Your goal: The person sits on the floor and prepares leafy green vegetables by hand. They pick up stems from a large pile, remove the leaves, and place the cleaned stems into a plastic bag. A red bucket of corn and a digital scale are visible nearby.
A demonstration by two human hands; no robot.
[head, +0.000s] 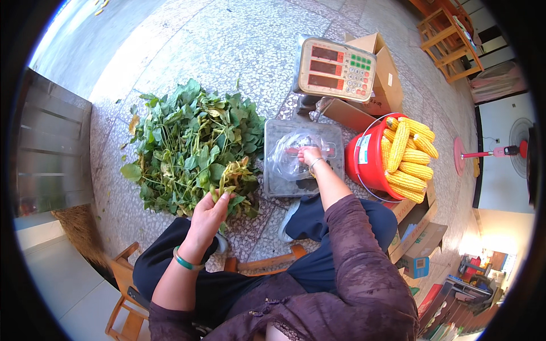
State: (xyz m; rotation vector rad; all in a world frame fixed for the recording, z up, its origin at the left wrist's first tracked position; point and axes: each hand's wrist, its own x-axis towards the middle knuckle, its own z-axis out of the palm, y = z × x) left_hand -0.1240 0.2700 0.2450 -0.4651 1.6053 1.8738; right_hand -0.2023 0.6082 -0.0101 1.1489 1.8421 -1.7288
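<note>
My left hand (210,214) is closed on the pods of a bean plant stem (232,177), at the near right edge of a large heap of leafy bean plants (183,140) on the floor. Over the metal platform of a digital scale (273,181), my right hand (310,157) reaches into a clear plastic bag (283,153). Something red shows beside its fingers; whether the hand holds anything cannot be told. The scale's keypad display (337,68) stands beyond the platform.
A red bucket (367,157) of yellow corn cobs (399,147) is right of the scale. Behind it is an open cardboard box (390,81). More boxes (424,249) stand near my right knee, a pink fan (482,154) farther right. A metal gate (55,140) borders the left.
</note>
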